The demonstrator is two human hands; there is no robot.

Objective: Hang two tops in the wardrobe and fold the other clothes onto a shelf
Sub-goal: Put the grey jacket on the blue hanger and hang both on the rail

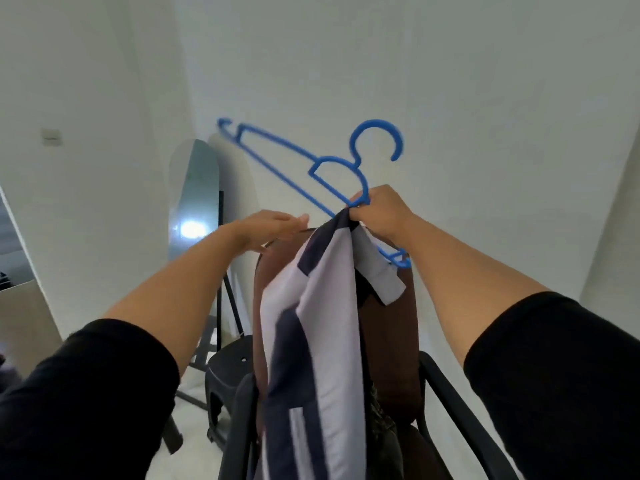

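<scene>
at the far left a light switch plate (52,137) sits on the white wall (381,64), and below it a pale cabinet edge (20,306) shows at the frame border. next comes a tall oval mirror (195,216) leaning on a dark stand, with a bright glare spot on its glass, and a black stool (225,375) stands on the floor near its foot. the left hand (273,226) reaches forward with a black sleeve pushed up the arm; its fingers are straight and pressed together, flat, holding nothing, the fingertips just beside the top of the hanging garment. in the middle a grey and navy striped top (318,341) hangs down in front of a brown chair back (391,341), bunched into a long fold, its upper end gathered at the right hand. the blue plastic hanger (329,168) is tilted, one arm pointing up to the left, its hook up, the other arm running down inside the top. the right hand (377,209) is closed in a fist, gripping the hanger near its neck together with the top's fabric. black armrests (450,393) of the chair show lower right.
</scene>
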